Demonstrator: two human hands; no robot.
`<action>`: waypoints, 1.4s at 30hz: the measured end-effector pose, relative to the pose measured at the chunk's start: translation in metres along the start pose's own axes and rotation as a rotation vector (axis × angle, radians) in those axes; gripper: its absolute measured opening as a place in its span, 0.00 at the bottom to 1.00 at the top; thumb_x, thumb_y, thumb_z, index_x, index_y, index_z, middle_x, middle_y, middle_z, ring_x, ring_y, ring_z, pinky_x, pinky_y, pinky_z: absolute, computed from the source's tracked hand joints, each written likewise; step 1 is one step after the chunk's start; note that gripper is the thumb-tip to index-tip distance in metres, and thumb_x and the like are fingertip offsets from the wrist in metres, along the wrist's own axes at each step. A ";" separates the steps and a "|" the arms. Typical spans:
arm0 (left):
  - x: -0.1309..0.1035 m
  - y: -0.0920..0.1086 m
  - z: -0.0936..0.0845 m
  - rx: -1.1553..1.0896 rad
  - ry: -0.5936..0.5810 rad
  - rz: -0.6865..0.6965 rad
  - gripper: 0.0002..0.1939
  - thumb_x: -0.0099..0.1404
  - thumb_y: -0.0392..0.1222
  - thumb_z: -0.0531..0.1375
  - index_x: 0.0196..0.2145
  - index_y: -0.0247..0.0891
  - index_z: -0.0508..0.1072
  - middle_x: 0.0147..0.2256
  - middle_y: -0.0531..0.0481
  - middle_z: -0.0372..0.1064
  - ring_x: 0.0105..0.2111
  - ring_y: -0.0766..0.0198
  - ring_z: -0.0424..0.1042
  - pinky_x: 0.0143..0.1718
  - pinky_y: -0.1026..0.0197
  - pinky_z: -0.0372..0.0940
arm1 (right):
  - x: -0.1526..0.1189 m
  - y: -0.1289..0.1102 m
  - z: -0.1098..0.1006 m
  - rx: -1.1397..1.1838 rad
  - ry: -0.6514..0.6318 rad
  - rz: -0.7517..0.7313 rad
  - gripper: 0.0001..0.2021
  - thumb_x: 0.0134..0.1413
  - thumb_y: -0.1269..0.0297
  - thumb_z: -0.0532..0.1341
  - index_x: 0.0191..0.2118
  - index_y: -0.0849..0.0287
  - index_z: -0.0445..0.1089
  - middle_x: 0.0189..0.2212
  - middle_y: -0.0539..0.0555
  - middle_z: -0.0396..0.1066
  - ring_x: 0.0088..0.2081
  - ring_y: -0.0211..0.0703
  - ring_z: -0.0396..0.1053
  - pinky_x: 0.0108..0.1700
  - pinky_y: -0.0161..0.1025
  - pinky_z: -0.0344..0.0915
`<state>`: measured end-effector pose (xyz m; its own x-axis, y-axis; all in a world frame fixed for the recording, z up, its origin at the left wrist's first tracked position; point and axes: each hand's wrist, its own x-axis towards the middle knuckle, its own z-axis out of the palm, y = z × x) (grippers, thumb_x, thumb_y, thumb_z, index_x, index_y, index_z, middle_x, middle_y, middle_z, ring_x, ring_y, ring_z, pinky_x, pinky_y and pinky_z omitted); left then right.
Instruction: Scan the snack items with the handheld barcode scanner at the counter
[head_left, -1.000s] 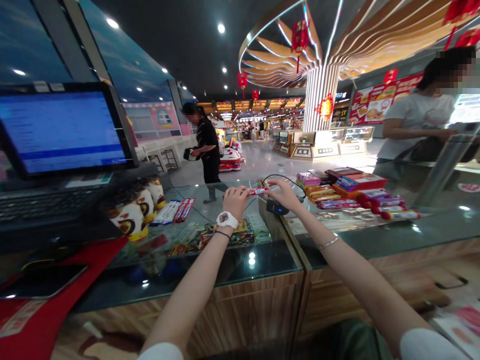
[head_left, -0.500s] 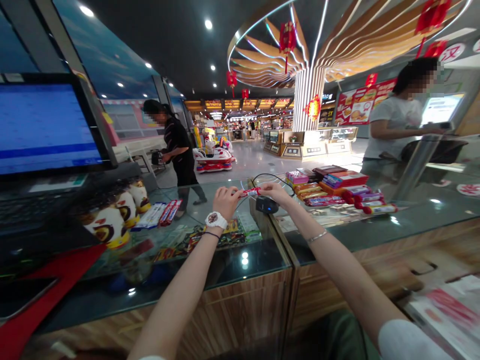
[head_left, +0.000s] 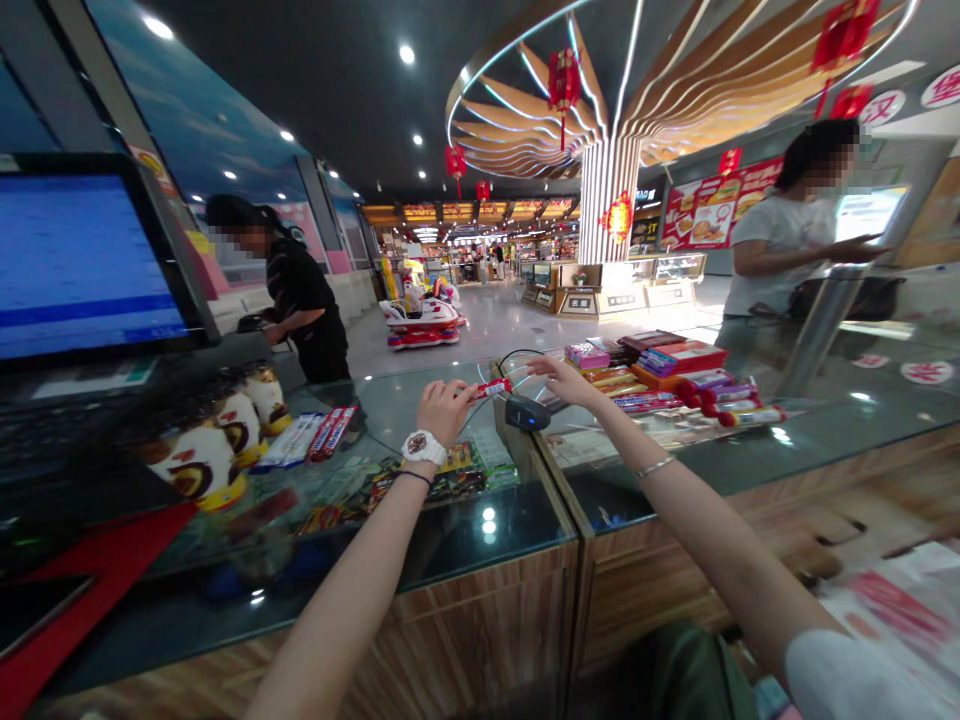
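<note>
Left hand [head_left: 444, 410] clamped on one end of red-wrapped roll [head_left: 496, 387], held above glass counter [head_left: 525, 525]; right hand [head_left: 561, 380], fingers spread, hovers just right of roll's free end, hands apart. From my distant post I see black device [head_left: 527, 413] just nearer; candy packs [head_left: 684, 357] piled right; flat packs [head_left: 309, 437] lying left. Beyond counter: person in black [head_left: 304, 305], left; person in white [head_left: 780, 250], far right.

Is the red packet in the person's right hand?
No, the left hand, with the white watch on its wrist, holds the red packet.
</note>
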<state>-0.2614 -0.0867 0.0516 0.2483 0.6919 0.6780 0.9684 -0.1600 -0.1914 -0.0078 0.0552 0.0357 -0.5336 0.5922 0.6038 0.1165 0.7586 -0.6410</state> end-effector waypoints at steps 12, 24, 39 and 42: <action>-0.004 -0.009 0.011 -0.054 -0.009 -0.069 0.14 0.68 0.39 0.58 0.50 0.47 0.78 0.44 0.45 0.75 0.44 0.54 0.72 0.56 0.46 0.61 | -0.024 0.014 -0.003 -0.522 -0.396 0.047 0.35 0.41 0.76 0.66 0.60 0.59 0.67 0.50 0.57 0.76 0.51 0.51 0.74 0.54 0.46 0.68; -0.006 -0.019 0.016 -0.031 -0.013 -0.130 0.14 0.68 0.39 0.58 0.49 0.46 0.78 0.44 0.44 0.75 0.43 0.52 0.72 0.54 0.46 0.61 | -0.023 -0.006 0.008 -0.440 -0.141 -0.110 0.20 0.52 0.71 0.62 0.52 0.61 0.71 0.47 0.59 0.76 0.48 0.50 0.73 0.52 0.47 0.67; -0.012 -0.032 0.018 -0.006 -0.039 -0.204 0.14 0.67 0.38 0.59 0.48 0.45 0.77 0.44 0.45 0.74 0.45 0.52 0.71 0.55 0.47 0.59 | -0.030 -0.046 0.016 -0.623 -0.092 0.062 0.21 0.51 0.56 0.67 0.51 0.56 0.74 0.38 0.57 0.80 0.41 0.58 0.77 0.41 0.43 0.67; -0.013 -0.035 0.020 -0.013 -0.043 -0.211 0.14 0.67 0.38 0.59 0.48 0.46 0.77 0.44 0.45 0.74 0.45 0.52 0.71 0.55 0.47 0.59 | -0.031 -0.049 0.020 -0.701 -0.135 0.106 0.22 0.52 0.54 0.66 0.52 0.57 0.74 0.36 0.59 0.80 0.39 0.59 0.76 0.40 0.43 0.66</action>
<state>-0.2987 -0.0766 0.0352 0.0390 0.7406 0.6709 0.9991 -0.0174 -0.0389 -0.0134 -0.0056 0.0389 -0.5833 0.6676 0.4627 0.6593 0.7218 -0.2104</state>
